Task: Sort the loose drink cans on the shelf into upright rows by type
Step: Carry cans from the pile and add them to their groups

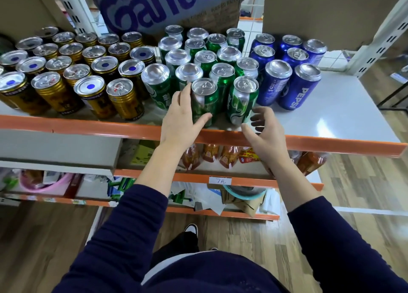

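Gripping a near green can (204,103) with my left hand (180,118). My right hand (266,127), fingers spread, sits beside the neighbouring can (241,100).

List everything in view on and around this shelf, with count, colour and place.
gold cans: over twenty, gold and black, standing, shelf left
green cans: about fifteen, green, standing, shelf middle
Pepsi cans: seven, blue, standing, shelf right
shelf: one, white with orange edge
printed box: one, brown with purple lettering, behind the cans
plain box: one, brown, upper right
bottles: several, amber, lower shelf
price tag: one, white, lower shelf edge
pink basin: one, pink, bottom shelf left
left hand: one, grips the front green can
right hand: one, cupped beside the neighbouring green can, contact unclear
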{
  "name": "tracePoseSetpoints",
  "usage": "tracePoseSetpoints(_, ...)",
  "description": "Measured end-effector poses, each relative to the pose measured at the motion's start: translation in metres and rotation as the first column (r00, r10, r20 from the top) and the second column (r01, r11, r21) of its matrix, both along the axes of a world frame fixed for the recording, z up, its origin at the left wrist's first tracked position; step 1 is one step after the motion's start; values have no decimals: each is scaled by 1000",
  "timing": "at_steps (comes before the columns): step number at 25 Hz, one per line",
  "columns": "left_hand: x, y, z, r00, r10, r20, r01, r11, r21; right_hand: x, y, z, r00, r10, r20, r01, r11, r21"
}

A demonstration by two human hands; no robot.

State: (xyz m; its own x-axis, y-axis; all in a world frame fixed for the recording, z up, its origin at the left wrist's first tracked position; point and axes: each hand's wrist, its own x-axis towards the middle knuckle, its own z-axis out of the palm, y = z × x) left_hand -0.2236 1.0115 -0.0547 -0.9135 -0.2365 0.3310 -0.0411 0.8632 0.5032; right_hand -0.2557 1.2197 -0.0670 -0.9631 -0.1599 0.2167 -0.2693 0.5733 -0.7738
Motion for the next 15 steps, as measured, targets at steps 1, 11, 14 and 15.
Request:
tracePoseSetpoints(1, 7, -2, 0, 1000, 9, -4, -9, 1000, -4, 4, -1, 1, 999, 19, -37, -18, 1000, 9)
tracePoseSetpoints(11, 130, -84, -4, 952, 305, 10, -301, 944, -133, 47, -104, 6, 905, 400, -147, -396, 917, 57)
tracePoseSetpoints(14, 172, -119, -9, 901, 429, 59, -418, 897, -143, 67, -153, 6, 837, 528, -143, -521, 849, 88)
tracePoseSetpoints(15, 190, -133, -12, 877, 476, 61, -464, 874, -147, 75, -173, 5, 805, 574, -147, -565, 819, 103)
